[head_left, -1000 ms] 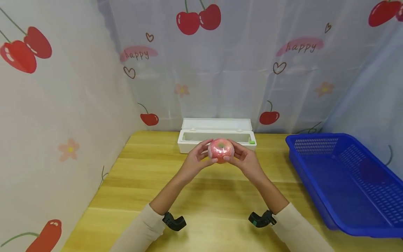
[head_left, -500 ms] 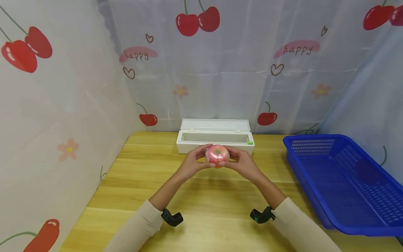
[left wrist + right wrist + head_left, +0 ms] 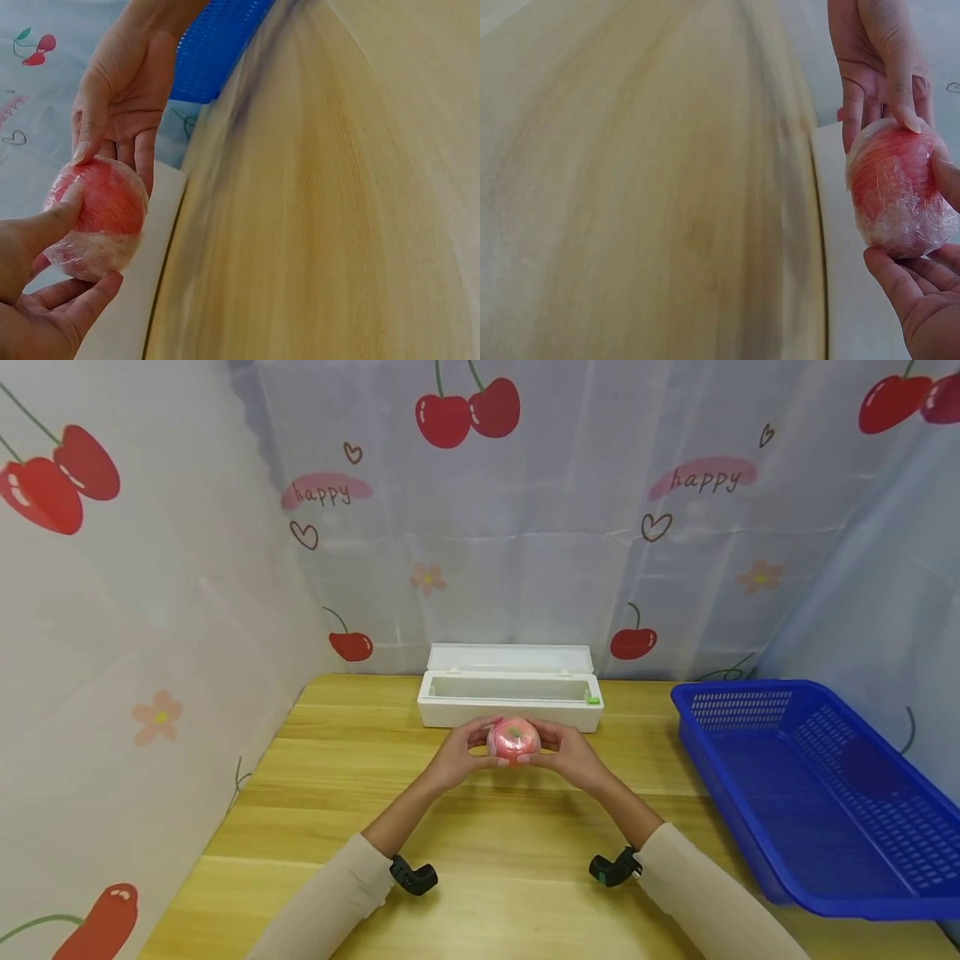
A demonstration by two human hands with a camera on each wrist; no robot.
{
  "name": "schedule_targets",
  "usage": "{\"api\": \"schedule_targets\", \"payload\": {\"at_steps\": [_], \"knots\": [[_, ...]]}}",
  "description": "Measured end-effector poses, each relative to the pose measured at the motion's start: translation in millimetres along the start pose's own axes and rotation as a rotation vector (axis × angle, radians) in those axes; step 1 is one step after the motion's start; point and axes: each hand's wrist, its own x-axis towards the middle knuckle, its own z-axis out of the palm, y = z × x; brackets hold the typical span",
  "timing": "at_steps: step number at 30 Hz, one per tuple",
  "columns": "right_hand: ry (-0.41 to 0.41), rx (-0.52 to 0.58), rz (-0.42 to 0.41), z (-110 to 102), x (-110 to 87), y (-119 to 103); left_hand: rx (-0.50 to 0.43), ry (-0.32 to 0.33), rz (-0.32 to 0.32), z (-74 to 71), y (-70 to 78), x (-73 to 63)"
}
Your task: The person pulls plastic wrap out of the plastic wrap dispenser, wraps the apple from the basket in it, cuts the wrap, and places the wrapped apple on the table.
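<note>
A red apple (image 3: 514, 740) wrapped in clear plastic film is held between both hands over the middle of the table. My left hand (image 3: 457, 756) grips its left side, thumb on the near face and fingers behind. From the other side my right hand (image 3: 567, 755) grips it the same way. Crinkled film (image 3: 94, 253) gathers around the apple's underside in the left wrist view. The right wrist view shows the film (image 3: 911, 221) bunched pale over the lower part. Just beyond the hands stands a long white box (image 3: 510, 713) with its lid raised and a green piece at its right end.
A blue plastic basket (image 3: 806, 902) with perforated walls stands on the right of the wooden table (image 3: 495, 877). A curtain (image 3: 525, 560) printed with cherries and hearts closes off the back and sides. Each wrist carries a black camera (image 3: 414, 877).
Both hands have come down and slightly left in the head view with the apple, nearer to the table. Their grip on it stays; the white box is now less covered.
</note>
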Motion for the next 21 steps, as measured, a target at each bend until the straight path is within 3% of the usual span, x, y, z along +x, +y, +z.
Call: {"api": "schedule_targets", "payload": {"at_steps": [8,21], "knots": [[0.009,-0.024,0.023,6.1,5.5,15.5,-0.007,-0.027,-0.054,1.2,-16.4,1.2],[-0.009,-0.014,0.015,8.4,9.8,26.8,0.039,-0.054,-0.097,2.8,-25.0,5.5]]}}
